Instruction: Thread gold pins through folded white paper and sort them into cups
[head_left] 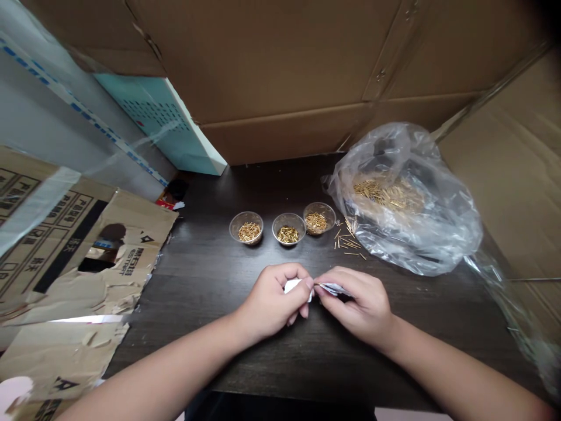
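- Cardboard sheets wall in the back and the right side of the bench, is that so?
- Yes, and torn cardboard lies over its left edge. Next in size is the clear plastic bag at the back right corner, with a heap of gold pins inside.
- How far along does the work look?
- Early, at a guess. Three small clear cups stand in a row at mid bench, just left of the bag. Each has only a shallow layer of pins, and the heap in the bag is far larger. A few loose pins lie on the bench between the right-most cup and the bag.
- And the hands?
- Both are near the front edge, fingertips meeting. The left hand is pinched closed on a white scrap. The right hand is pinched on a pale slip, and what looks like one thin pin shows at the fingertips.
- How do those look?
- The pin is slim, straight and brassy. The scrap is small and half hidden by fingers.
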The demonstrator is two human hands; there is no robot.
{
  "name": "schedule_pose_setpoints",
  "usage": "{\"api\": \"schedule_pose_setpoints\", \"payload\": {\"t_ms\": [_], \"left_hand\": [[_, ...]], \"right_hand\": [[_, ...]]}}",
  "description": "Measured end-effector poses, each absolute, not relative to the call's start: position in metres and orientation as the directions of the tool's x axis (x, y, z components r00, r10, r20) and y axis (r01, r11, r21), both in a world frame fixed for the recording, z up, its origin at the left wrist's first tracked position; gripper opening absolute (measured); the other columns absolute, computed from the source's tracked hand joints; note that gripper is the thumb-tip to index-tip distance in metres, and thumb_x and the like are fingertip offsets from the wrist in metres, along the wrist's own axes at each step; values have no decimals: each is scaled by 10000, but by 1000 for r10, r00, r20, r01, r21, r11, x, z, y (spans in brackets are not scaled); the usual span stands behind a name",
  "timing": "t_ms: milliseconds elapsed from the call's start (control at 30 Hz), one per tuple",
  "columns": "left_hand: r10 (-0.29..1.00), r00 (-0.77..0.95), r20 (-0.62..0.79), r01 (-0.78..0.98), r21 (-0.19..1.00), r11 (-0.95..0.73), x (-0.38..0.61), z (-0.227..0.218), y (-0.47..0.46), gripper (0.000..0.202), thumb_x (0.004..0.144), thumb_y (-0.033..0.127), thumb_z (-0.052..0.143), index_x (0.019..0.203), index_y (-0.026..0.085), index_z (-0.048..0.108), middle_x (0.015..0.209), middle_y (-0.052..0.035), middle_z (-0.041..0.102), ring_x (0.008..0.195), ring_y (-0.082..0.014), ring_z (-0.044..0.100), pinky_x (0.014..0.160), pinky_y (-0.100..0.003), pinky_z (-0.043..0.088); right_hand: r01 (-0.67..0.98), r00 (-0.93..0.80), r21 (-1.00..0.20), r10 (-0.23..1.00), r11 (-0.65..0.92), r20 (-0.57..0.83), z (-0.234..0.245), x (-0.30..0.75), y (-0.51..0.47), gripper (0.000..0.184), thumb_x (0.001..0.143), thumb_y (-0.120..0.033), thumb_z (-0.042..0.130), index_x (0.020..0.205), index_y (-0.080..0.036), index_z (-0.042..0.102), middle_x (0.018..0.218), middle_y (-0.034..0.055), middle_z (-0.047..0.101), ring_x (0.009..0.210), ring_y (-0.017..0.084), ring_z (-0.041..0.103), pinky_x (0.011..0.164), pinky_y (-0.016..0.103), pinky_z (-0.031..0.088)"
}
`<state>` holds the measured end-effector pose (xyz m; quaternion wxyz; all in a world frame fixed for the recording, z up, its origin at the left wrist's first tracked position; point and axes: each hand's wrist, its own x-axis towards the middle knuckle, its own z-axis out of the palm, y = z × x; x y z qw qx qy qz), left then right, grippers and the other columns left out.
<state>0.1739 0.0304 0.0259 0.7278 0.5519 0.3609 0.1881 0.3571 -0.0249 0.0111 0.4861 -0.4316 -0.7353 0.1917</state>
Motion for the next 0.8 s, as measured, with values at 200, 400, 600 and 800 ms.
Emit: {"api": "schedule_pose_setpoints", "payload": {"t_ms": [200,400,600,800], "left_hand": [[667,709,-229,77,965,250,174,23,30,378,971,481,567,909,111,604,656,-12,627,406,-39,433,397,-154,317],[780,626,-12,235,956,-174,169,21,36,273,1010,360,527,1016,144,694,844,-41,672,723,-105,592,679,-216,455],[745,665,-56,354,902,-248,165,22,33,279,1059,325,394,1259,181,524,870,-14,662,809,-127,619,777,-258,454],[737,675,-24,205,966,-156,165,23,35,229,1034,338,479,971,160,608,996,-50,695,1036,-159,646,935,-279,484]], "right_hand": [[469,-46,-748,859,470,510,14,358,-22,67,896,-100,642,856,-154,653,718,23,657,621,107,606,583,229,487],[459,6,-798,897,390,441,14,366,-20,108,914,-148,626,812,-162,662,700,31,669,609,128,624,580,252,505],[480,5,-795,905,371,426,12,368,-17,143,917,-163,622,781,-161,666,720,39,685,625,131,639,590,252,508],[471,-46,-775,889,422,456,13,367,-16,141,906,-133,618,777,-165,663,718,31,685,628,127,637,593,246,508]]}}
